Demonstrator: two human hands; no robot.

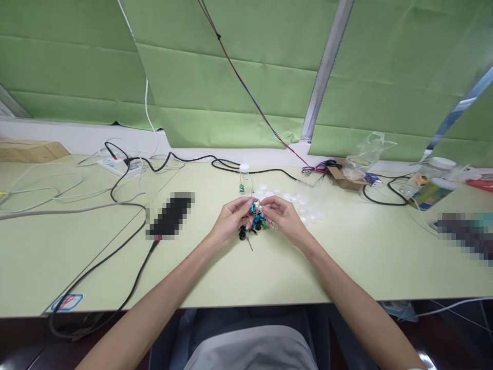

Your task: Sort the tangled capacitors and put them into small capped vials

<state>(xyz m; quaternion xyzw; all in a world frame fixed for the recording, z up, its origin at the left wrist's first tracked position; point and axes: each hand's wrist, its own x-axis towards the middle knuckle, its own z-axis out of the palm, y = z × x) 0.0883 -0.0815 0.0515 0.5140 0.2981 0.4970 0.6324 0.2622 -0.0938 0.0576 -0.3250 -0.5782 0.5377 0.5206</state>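
The left hand (231, 219) and right hand (284, 215) nearly meet at the fingertips; a small blue component (252, 207) sits pinched in the left fingers — whether the right fingers grip part of it, I cannot tell; just below and between both hands lies a pile of small blue, black and green parts (259, 223); beyond the left hand stands a clear vial (244, 181) with a white cap — white discs (304, 199) lie scattered beyond and beside the right hand.
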